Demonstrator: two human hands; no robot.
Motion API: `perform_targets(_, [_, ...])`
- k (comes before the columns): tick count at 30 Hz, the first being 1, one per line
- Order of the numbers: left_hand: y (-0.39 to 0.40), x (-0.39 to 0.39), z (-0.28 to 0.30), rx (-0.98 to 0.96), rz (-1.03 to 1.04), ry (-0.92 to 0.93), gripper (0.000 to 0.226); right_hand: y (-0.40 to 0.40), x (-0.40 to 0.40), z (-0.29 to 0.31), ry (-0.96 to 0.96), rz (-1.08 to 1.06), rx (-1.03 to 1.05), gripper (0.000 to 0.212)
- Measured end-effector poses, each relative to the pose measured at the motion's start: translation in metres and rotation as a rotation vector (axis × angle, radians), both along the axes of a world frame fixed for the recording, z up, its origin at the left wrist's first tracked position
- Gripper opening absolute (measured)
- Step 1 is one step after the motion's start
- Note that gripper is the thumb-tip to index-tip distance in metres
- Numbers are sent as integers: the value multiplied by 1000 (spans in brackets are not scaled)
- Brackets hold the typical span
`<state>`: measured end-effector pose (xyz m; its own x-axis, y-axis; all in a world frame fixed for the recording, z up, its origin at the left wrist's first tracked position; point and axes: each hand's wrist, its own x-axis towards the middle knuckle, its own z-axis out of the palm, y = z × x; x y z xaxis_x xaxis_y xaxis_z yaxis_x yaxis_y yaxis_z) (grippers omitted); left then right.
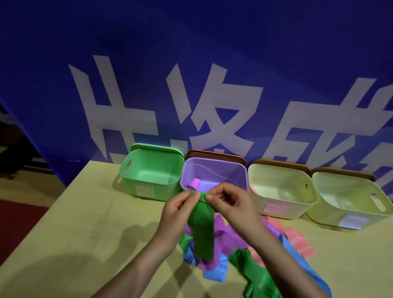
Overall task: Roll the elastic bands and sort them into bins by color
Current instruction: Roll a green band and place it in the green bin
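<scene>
Ideally, both the left hand [180, 206] and right hand [229, 202], pinching the green band [202, 229], roll its top edge tight and even.

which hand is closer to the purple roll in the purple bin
Left. The left hand pinches the green band just below the purple roll; the right hand pinches it farther right.

At frame centre, the left hand [178, 209] and right hand [230, 205] pinch the top end of a green band [202, 233] above the worktop [76, 233]; four bins line the back.
</scene>
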<state>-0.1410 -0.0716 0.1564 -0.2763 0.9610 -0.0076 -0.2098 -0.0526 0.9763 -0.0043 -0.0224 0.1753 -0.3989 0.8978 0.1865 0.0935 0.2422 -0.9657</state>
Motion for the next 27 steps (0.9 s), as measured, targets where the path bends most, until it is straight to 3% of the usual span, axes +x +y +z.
perform_targets(2, [-5, -9, 3, -117, -30, -176, 55, -3, -10, -1, 39, 5, -20, 23])
perform_targets(5, [-14, -21, 9, -205, -43, -272, 64, -5, -23, -4, 59, -18, -10, 18])
perform_targets(7, [-20, -29, 9, -207, -34, -248, 58, -9, -31, -5, 4, -20, 115, 6])
perform_targets(9, [-26, -38, 10, -187, -17, -227, 50, -12, -39, -5, -88, -21, 345, 16])
perform_targets(12, [-31, -49, 10, -157, -2, -197, 38, -14, -48, -4, -193, 11, 620, 9])
perform_targets(16, [-35, -59, 7, -142, 52, -140, 20, -13, -56, -4, -253, 62, 780, 11])
perform_targets(18, [-37, -60, 6, -134, 52, -107, 21, -14, -55, 0, -194, 99, 703, 18])
perform_targets(21, [-38, -61, 8, -115, 27, -52, 29, -21, -54, 2, -106, 82, 395, 26])
perform_targets(24, [-36, -61, 10, -57, -5, 81, 28, -25, -59, -2, -49, 53, 80, 15])
perform_targets(27, [-33, -56, 5, -20, -21, 194, 24, -26, -59, -5, -13, -17, 13, 21])
